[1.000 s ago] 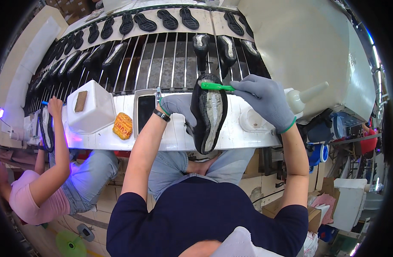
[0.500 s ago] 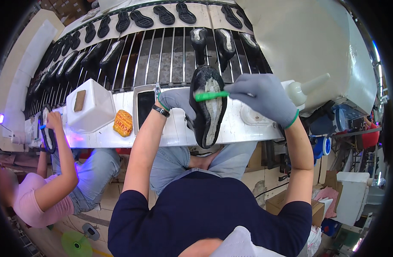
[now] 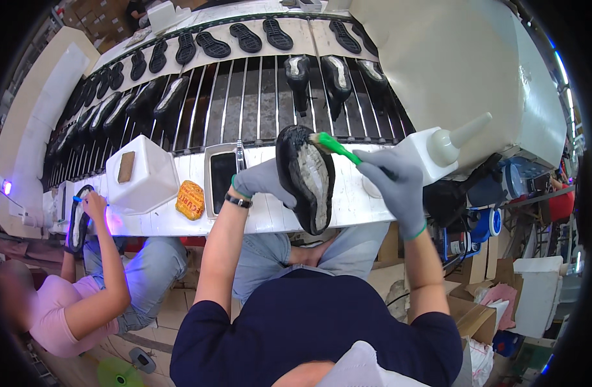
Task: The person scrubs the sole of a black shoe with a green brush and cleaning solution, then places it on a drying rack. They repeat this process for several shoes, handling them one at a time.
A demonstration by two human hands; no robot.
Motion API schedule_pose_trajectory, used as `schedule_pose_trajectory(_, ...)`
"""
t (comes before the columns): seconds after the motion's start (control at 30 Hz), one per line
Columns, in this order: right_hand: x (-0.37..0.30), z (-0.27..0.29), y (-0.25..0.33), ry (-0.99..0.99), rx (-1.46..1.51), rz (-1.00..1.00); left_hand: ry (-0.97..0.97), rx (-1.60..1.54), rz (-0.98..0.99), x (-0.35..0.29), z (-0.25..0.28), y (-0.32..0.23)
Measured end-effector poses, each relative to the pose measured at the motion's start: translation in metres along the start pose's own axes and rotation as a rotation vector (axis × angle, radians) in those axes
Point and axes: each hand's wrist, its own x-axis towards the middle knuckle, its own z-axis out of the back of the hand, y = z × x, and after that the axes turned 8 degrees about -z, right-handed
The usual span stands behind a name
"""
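My left hand (image 3: 265,182), in a grey glove, is closed around the side of a black shoe upper (image 3: 313,180). The shoe is held bottom up over the bench edge, a whitish rough strip running down its underside. In my gloved right hand (image 3: 397,187) is a green-handled brush (image 3: 338,148). Its bristles touch the dark, wet-looking rim at the far end of the shoe. Beside my left wrist sits a metal tray (image 3: 222,177) with a dark inside. A white bottle with a long spout (image 3: 445,147) stands beyond my right hand.
Ahead runs a roller conveyor (image 3: 244,97) carrying upturned black shoes (image 3: 336,77) and, on its far ledge, black soles (image 3: 246,38). A white box (image 3: 141,177) and a crumpled yellow packet (image 3: 191,200) lie leftward. At far left a co-worker (image 3: 83,297) brushes another shoe.
The brush has gone from lying across the shoe's middle to its far right rim. My right hand has shifted lower in view. My left hand still grips the shoe.
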Motion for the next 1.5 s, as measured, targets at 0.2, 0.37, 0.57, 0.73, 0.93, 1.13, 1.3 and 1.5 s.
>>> schedule_pose_trajectory(0.2, -0.044, -0.034, -0.002, -0.231, 0.137, -0.202, -0.199, 0.166, -0.021, -0.019, -0.039, -0.016)
schedule_pose_trajectory(0.37, -0.049, -0.032, 0.008, -0.203, 0.002, -0.005, -0.121, 0.222, 0.063, -0.024, -0.05, -0.024)
schedule_pose_trajectory(0.57, -0.039, 0.001, 0.044, -0.006, -0.532, 0.348, -0.109, 0.153, 0.008, -0.023, -0.046, -0.028)
schedule_pose_trajectory(0.73, -0.03, 0.027, 0.025, 0.246, -0.168, 0.214, -0.188, 0.077, 0.049, -0.033, -0.035, 0.008)
schedule_pose_trajectory(0.93, -0.06, 0.053, -0.105, -0.247, -0.57, -0.512, -0.399, 0.469, -0.018, -0.053, -0.018, 0.065)
schedule_pose_trajectory(1.13, -0.072, 0.02, -0.162, -0.207, -0.897, -0.61, -0.62, -0.181, -0.037, -0.049, -0.013, 0.109)
schedule_pose_trajectory(1.3, -0.066, 0.021, -0.156, -0.15, -0.842, -0.623, -0.734, -1.016, 0.115, -0.044, -0.101, 0.067)
schedule_pose_trajectory(1.5, -0.089, 0.024, -0.181, -0.196, 0.104, -0.747, -0.851, -1.132, 0.217, -0.055, -0.14, 0.075)
